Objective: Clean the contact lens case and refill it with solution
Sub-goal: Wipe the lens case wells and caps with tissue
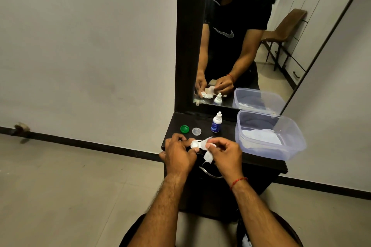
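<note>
Left hand [179, 153]: grips white plastic lens case [195, 144].
Right hand [224, 151]: pinches crumpled white tissue [207, 154] against case.
Caps: round green cap [184, 129], clear round cap [196, 131], at 12 o'clock.
Bottle: small white-and-blue dropper bottle [216, 122], 1 o'clock.

Plastic, tissue and dark laminate

Glossy white plastic lens case [195, 143], soft crumpled tissue [208, 157]; at twelve o'clock a smooth plastic solution bottle [216, 124]; at two o'clock a translucent plastic tub [289, 152] on the matt dark dresser top [261, 163].

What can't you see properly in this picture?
All in the head view:
- Lens case: its wells, covered by the left hand and tissue.
- Solution bottle: label too small to read.
- Plastic tub: the white contents are blurry through its wall.
</note>
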